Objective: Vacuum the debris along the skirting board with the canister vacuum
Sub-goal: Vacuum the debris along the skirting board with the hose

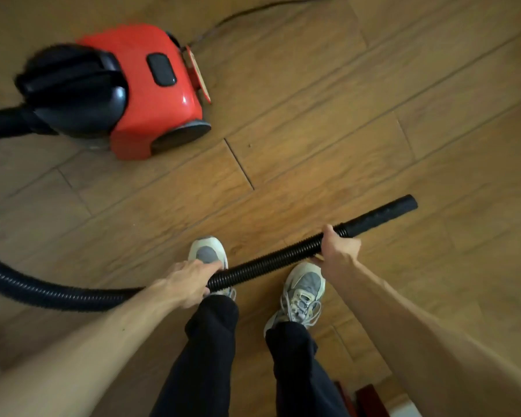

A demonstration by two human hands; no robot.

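Observation:
A red and black canister vacuum (151, 94) stands on the wooden floor at the upper left. Its black ribbed hose (271, 260) leaves the front of the canister, loops off the left edge and comes back across the lower middle. My left hand (190, 281) grips the hose above my left shoe. My right hand (339, 246) grips it just behind the smooth black end tube (382, 215), which points up and right with no nozzle on it. No skirting board or debris is visible.
A black power cord (253, 13) runs from the back of the vacuum toward the top edge. My two grey shoes (304, 290) stand under the hose. A dark red object (370, 398) shows at the bottom right.

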